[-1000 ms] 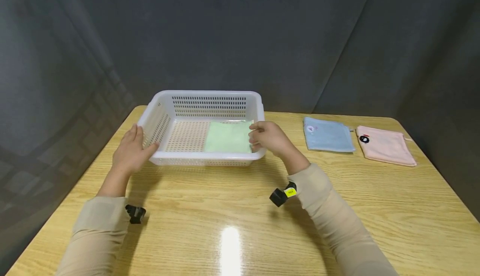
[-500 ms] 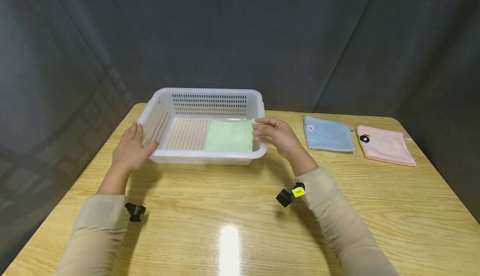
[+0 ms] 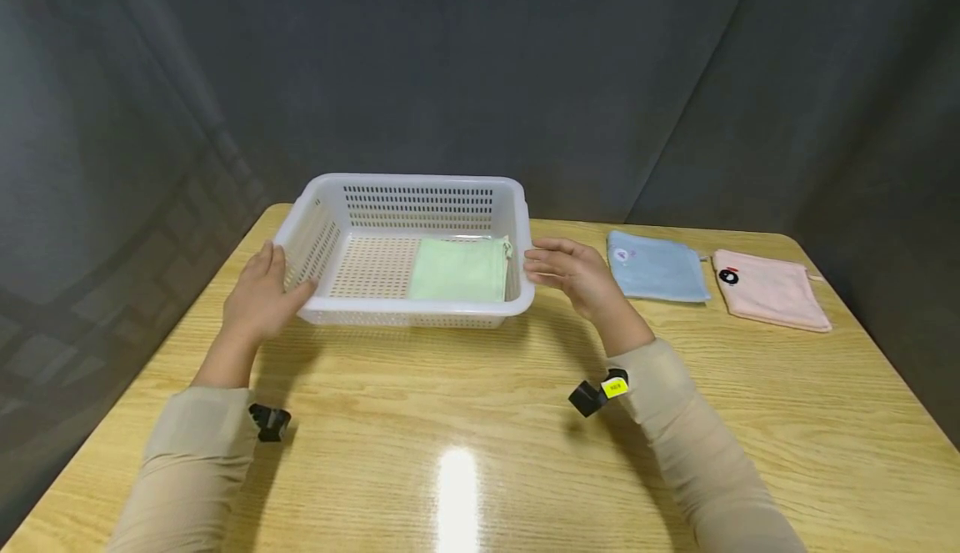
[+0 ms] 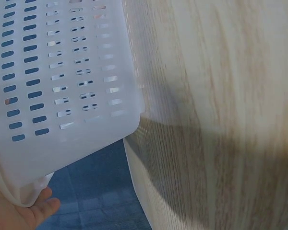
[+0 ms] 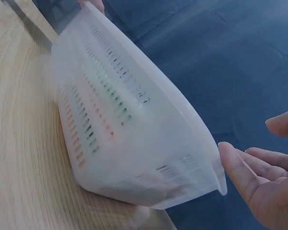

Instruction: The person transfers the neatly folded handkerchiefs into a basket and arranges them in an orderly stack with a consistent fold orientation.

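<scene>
A white slotted basket (image 3: 416,307) stands on the table, with a flat light green cloth (image 3: 459,270) at the right of its floor. My left hand (image 3: 258,296) grips the basket's left rim near the front corner; in the left wrist view, the left hand (image 4: 21,208) has its fingers at the lip. Just outside the right rim is my right hand (image 3: 577,279), fingers extended and holding nothing. The right wrist view shows the right hand (image 5: 264,179) with one fingertip at the rim of the basket (image 5: 177,103) and the thumb apart.
To the right of the basket lie a flat blue cloth (image 3: 657,268) and, farther right, a pink cloth (image 3: 772,289) with a black patch. A dark curtain (image 3: 480,61) hangs behind the wooden table (image 3: 375,419).
My right hand has moved right, from the green cloth's edge inside the basket to outside the right rim, and let the cloth go. The left hand has stayed on the left rim.
</scene>
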Tool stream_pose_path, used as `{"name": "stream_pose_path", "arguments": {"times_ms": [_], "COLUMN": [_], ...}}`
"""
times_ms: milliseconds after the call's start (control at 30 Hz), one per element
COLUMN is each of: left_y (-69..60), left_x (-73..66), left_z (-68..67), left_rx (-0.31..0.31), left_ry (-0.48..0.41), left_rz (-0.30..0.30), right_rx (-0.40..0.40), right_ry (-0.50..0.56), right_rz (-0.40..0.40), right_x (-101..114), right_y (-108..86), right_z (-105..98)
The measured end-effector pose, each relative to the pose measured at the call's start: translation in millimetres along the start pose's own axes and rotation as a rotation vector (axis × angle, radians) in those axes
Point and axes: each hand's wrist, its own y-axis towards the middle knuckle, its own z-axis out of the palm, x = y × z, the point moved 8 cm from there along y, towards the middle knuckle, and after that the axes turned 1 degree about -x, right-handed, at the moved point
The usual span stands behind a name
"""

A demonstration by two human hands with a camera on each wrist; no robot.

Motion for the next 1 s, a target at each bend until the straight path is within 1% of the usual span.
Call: {"name": "stream_pose_path", "arguments": {"times_ms": [200,567,767,1000], "left_y": [0.4,1.2,1.0,0.3], "left_x": [0.5,0.5,1.0,0.6], "left_z": [0.1,0.1,0.3,0.7], "left_rx": [-0.002,-0.001,0.001,0.005], "left_ry": [0.006,0.004,0.001,0.001], "left_rz": [-0.002,-0.003,-0.007,-0.011], "right_rx": [0.02,0.014,0.007,-0.008], "right_ry": [0.006,0.004,0.04,0.037], "right_rz": [-0.01,-0.034,-0.025,-0.007], "right_x": [-1,-1,-2,-7], "right_y": [-4.0,-11.0,-14.9,-18.9], "right_z": [-6,-23,-32,-42]}}
